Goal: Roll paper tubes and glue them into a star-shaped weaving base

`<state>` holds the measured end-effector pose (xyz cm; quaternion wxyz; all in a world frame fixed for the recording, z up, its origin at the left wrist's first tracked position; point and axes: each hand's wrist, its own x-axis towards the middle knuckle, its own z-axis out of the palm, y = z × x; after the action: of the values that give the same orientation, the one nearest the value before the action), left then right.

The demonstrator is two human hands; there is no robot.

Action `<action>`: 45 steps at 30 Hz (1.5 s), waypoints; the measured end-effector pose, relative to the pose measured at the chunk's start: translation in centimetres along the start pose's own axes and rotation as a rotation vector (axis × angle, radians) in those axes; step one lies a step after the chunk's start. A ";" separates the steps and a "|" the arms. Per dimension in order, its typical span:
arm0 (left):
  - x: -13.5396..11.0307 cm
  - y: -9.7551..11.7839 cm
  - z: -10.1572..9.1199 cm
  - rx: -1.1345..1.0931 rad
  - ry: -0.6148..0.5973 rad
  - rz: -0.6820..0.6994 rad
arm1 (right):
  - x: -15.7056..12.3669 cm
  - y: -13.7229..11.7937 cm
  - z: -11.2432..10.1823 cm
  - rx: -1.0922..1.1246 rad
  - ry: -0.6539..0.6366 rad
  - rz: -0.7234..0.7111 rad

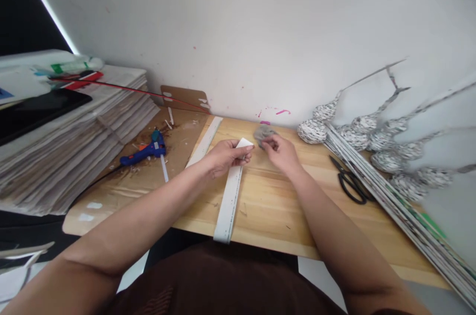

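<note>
My left hand (231,156) is closed on the end of a long white paper strip (227,206), thumb on top. The strip runs from the fingers down to the front edge of the wooden table, where its lower end hangs over slightly. To the right, my right hand (280,151) has its fingers curled together, with the thumb near the index finger. Whatever may be between them is too small to make out. Just behind those fingers lies a crumpled grey rag (265,131); whether they touch it I cannot tell. A second white strip (204,141) lies to the left.
A blue glue gun (143,151) rests on brown cardboard (111,191) at left, beside a tall stack of newspapers (122,106). On the right are black scissors (353,183), a bundle of rolled paper sticks (386,201) and several woven paper bulbs (386,158) against the wall.
</note>
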<state>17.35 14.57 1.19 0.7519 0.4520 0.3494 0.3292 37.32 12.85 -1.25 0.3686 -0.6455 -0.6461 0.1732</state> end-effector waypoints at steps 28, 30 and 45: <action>2.3 -2.6 -0.6 -0.192 -0.049 -0.074 | 0.9 3.4 0.9 -0.434 0.217 -0.052; 2.4 -2.7 -0.7 -0.160 -0.049 -0.088 | 0.9 3.5 0.9 -0.401 0.242 -0.063; 1.9 -2.7 -0.4 -0.106 -0.065 -0.112 | 0.6 2.3 0.2 -0.191 0.242 0.072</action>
<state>18.52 15.29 -1.84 0.8028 0.4017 0.3318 0.2900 38.85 13.69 -2.88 0.3740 -0.7165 -0.5871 0.0450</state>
